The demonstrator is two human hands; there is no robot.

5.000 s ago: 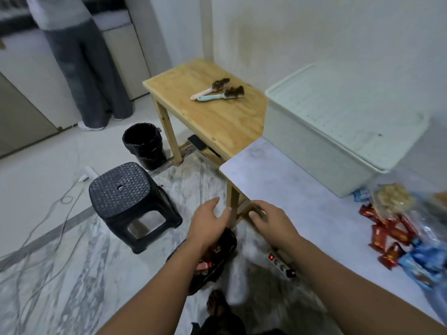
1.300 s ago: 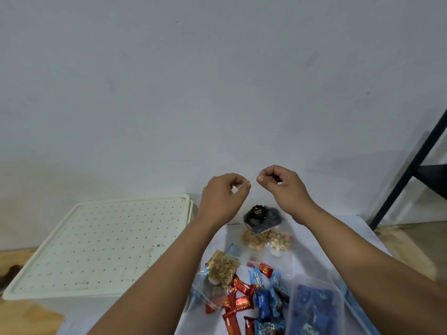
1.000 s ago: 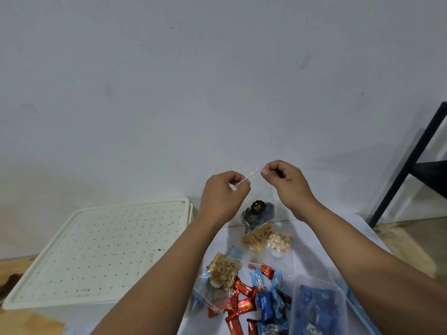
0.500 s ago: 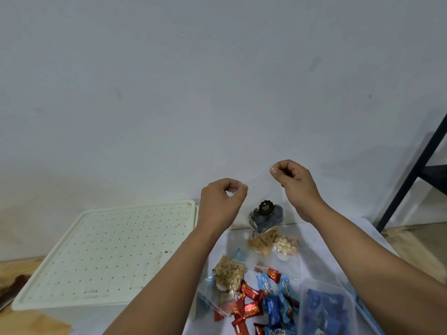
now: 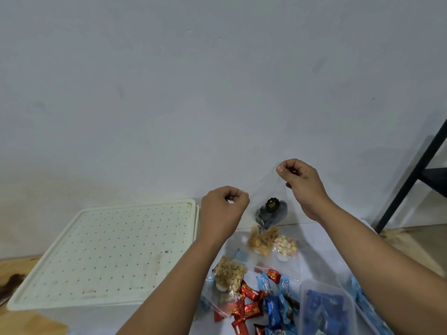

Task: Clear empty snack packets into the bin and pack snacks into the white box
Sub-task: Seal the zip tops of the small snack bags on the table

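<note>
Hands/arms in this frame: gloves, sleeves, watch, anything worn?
Nothing worn that shows. The left hand and right hand are bare: no gloves, and no rings or markings visible on the parts in view. Both forearms are bare to the frame edge, with no sleeve, watch or band in view.

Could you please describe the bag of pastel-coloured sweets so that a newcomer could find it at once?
Start at the big white box with the dotted lid; the snacks lie on the table to its right. Near the wall, under the raised right hand, lies the clear bag of pastel sweets, right of an orange-brown snack bag. No other bag holds pale pink, yellow and green pieces.
</note>
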